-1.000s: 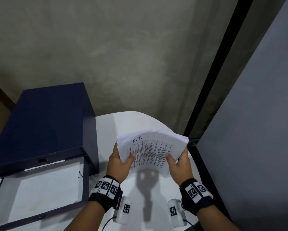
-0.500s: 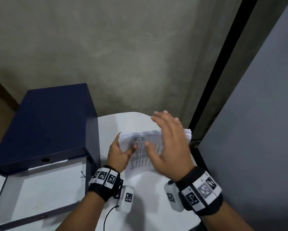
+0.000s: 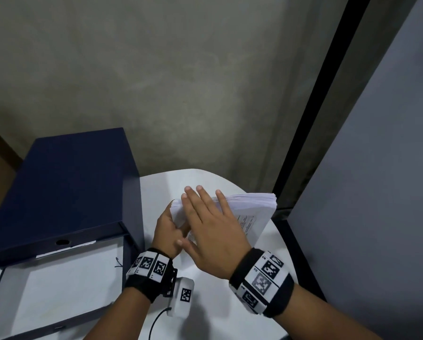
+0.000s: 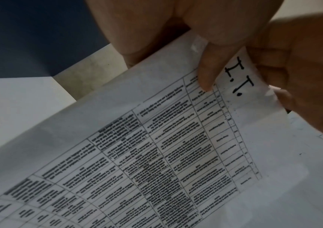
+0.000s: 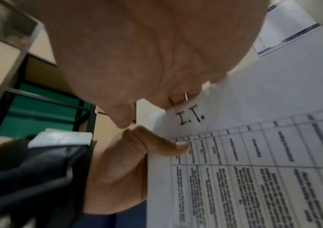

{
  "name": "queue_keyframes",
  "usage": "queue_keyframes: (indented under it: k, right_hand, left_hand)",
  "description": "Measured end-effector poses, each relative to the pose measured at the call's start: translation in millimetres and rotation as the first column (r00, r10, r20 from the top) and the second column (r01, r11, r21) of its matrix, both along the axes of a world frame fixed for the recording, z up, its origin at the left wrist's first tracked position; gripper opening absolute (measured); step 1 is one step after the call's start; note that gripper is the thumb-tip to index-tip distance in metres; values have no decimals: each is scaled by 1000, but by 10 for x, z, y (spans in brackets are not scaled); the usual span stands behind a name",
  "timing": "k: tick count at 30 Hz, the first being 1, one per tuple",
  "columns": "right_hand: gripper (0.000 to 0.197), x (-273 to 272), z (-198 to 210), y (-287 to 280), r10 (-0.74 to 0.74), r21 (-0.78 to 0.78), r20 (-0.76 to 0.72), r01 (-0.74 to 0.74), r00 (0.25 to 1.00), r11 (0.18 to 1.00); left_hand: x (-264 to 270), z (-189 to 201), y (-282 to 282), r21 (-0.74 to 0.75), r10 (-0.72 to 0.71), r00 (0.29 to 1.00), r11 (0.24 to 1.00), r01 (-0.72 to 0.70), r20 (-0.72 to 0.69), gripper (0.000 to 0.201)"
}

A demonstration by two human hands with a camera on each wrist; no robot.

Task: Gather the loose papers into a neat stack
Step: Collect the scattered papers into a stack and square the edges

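Note:
A thick stack of printed papers (image 3: 250, 207) stands tilted on its lower edge on the white table (image 3: 212, 312). The top sheet (image 4: 156, 154) carries a printed grid and a handwritten "I.T.". My left hand (image 3: 168, 227) grips the stack's left side, its thumb (image 4: 207, 69) pressed on the front page (image 5: 254, 169). My right hand (image 3: 210, 224) lies flat across the front of the stack. Its straight fingers reach over the top edge near the left corner and hold nothing. The stack's lower left part is hidden behind my hands.
A dark blue box file (image 3: 65, 192) stands just left of the stack, with its open flap (image 3: 70, 285) lying in front. A grey partition (image 3: 377, 192) rises close on the right and a wall stands behind. A metal shelf frame (image 5: 39, 111) shows in the right wrist view.
My right hand has let go of the stack's lower right corner, risen, and now lies flat over the top of the stack. The left hand keeps its grip, and the stack stands more upright.

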State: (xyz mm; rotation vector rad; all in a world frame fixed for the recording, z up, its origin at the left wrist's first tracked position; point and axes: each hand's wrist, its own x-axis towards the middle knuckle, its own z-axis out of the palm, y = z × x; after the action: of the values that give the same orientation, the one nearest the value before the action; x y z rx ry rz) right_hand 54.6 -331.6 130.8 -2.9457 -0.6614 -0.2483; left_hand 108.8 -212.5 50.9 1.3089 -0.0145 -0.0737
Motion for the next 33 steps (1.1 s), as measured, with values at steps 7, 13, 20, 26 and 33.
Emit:
queue_keyframes:
  k: [7, 13, 20, 26, 33]
  right_hand:
    - [73, -5, -19, -291, -72, 46, 44, 70, 996, 996]
    - [72, 30, -29, -487, -160, -27, 61, 162, 985, 986]
    - [8, 180, -11, -1133, -240, 330, -26, 235, 970, 914]
    - [12, 85, -613, -1130, -170, 912, -338, 367, 926, 184]
    - [23, 81, -725, -905, -272, 886, -300, 373, 914, 275]
  left_hand:
    - [31, -109, 121, 237, 35, 995, 970, -55, 90, 32]
    - [24, -62, 88, 253, 43, 998, 966, -53, 43, 33]
    - [19, -55, 115, 234, 82, 996, 968, -86, 24, 46]
    - [-21, 2, 37, 265, 106, 994, 958, -108, 23, 41]
    - [-83, 70, -29, 348, 153, 986, 923, -164, 60, 36]
